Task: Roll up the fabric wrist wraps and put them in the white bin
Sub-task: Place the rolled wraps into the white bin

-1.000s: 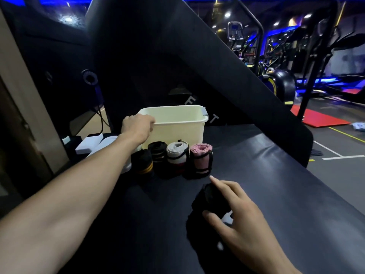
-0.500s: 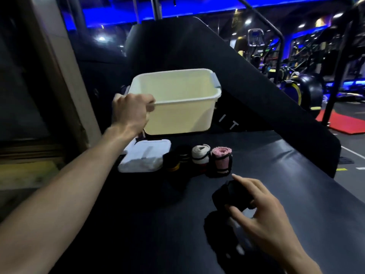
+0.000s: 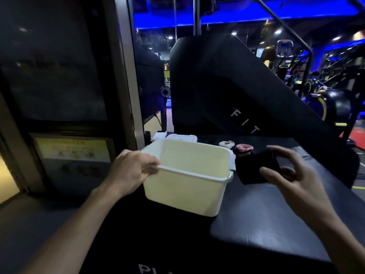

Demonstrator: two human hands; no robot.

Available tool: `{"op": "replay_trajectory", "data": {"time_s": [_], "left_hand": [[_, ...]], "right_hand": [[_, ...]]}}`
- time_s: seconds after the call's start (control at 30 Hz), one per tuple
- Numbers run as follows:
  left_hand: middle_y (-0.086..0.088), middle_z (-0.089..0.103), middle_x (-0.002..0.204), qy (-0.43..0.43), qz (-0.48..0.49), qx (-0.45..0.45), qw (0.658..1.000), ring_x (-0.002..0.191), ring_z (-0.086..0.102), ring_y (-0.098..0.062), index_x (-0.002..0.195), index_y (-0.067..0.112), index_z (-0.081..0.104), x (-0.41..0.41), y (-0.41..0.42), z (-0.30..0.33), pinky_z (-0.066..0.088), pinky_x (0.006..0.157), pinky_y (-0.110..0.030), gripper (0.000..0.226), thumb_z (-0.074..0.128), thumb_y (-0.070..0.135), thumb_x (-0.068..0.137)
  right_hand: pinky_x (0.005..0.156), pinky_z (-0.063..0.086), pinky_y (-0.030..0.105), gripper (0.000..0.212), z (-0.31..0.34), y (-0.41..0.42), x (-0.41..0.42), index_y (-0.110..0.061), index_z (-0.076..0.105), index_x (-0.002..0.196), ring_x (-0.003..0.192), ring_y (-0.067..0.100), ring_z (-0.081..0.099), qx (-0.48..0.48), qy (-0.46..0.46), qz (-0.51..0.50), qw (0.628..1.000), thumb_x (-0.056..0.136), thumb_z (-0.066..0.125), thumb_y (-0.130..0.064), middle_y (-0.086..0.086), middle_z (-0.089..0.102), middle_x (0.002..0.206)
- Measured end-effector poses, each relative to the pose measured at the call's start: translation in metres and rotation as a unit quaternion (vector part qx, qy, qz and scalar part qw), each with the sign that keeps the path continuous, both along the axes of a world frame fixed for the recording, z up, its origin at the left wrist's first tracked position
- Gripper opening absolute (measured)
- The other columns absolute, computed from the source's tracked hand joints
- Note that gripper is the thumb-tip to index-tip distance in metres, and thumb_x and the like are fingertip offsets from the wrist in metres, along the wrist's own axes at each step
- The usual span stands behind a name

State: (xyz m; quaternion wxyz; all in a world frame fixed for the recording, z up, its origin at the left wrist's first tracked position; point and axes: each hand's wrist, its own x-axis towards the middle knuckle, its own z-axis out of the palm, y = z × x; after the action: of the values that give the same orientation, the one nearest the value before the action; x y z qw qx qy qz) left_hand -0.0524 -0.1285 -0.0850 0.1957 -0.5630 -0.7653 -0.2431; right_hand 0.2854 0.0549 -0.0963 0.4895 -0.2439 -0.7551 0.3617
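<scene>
My left hand grips the left rim of the white bin, which hangs tilted over the near left part of the black padded surface. The bin's inside looks empty. My right hand holds a rolled black wrist wrap just right of the bin, thumb below and fingers above it. Behind the bin stand a white rolled wrap and a pink rolled wrap. Any other rolls are hidden by the bin.
A white flat box lies at the back left of the surface. A black slanted machine panel rises behind. A door frame and dark glass stand to the left. Gym machines fill the right background.
My left hand lifted the bin from the back of the surface and brought it toward me. My right hand raised the black wrap off the surface, up beside the bin.
</scene>
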Motion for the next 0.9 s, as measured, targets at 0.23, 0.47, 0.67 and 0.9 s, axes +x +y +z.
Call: {"op": "replay_trajectory", "data": {"time_s": [0.23, 0.47, 0.67, 0.9], "left_hand": [[0.028, 0.070, 0.100, -0.187, -0.152, -0.065, 0.968, 0.101, 0.060, 0.005, 0.102, 0.042, 0.077, -0.018, -0.030, -0.003, 0.044, 0.087, -0.013, 0.032, 0.083, 0.056, 0.074], [0.014, 0.072, 0.098, -0.327, -0.072, 0.048, 0.941, 0.081, 0.065, -0.003, 0.102, 0.035, 0.077, -0.067, 0.020, -0.005, 0.050, 0.072, -0.022, 0.012, 0.069, 0.027, 0.097], [0.013, 0.073, 0.084, -0.476, -0.057, 0.170, 0.861, 0.071, 0.062, -0.001, 0.106, 0.025, 0.076, -0.083, 0.045, -0.021, 0.048, 0.068, -0.013, 0.027, 0.066, 0.003, 0.093], [0.009, 0.077, 0.103, -0.503, -0.114, 0.158, 0.842, 0.090, 0.064, -0.002, 0.103, 0.021, 0.077, -0.082, 0.057, -0.032, 0.049, 0.079, -0.015, 0.030, 0.064, -0.004, 0.093]], "right_hand": [[0.080, 0.057, 0.034, 0.051, 0.067, 0.002, -0.079, -0.041, 0.067, 0.116, 0.091, 0.018, 0.075, 0.018, -0.132, 0.099, 0.986, 0.076, 0.084, -0.013, -0.008, 0.067, 0.116], [0.092, 0.052, 0.036, 0.060, 0.083, 0.015, -0.205, -0.039, 0.064, 0.125, 0.108, 0.012, 0.059, 0.280, -0.444, 0.131, 0.841, 0.070, 0.088, -0.037, -0.015, 0.064, 0.115], [0.095, 0.050, 0.039, 0.063, 0.056, 0.015, -0.279, -0.043, 0.059, 0.129, 0.117, 0.017, 0.057, 0.370, -0.544, 0.183, 0.731, 0.072, 0.085, -0.044, -0.012, 0.065, 0.123], [0.093, 0.040, 0.026, 0.068, 0.027, 0.022, -0.304, -0.031, 0.053, 0.142, 0.119, 0.015, 0.051, 0.342, -0.575, 0.263, 0.695, 0.080, 0.082, -0.028, -0.005, 0.058, 0.135]]}}
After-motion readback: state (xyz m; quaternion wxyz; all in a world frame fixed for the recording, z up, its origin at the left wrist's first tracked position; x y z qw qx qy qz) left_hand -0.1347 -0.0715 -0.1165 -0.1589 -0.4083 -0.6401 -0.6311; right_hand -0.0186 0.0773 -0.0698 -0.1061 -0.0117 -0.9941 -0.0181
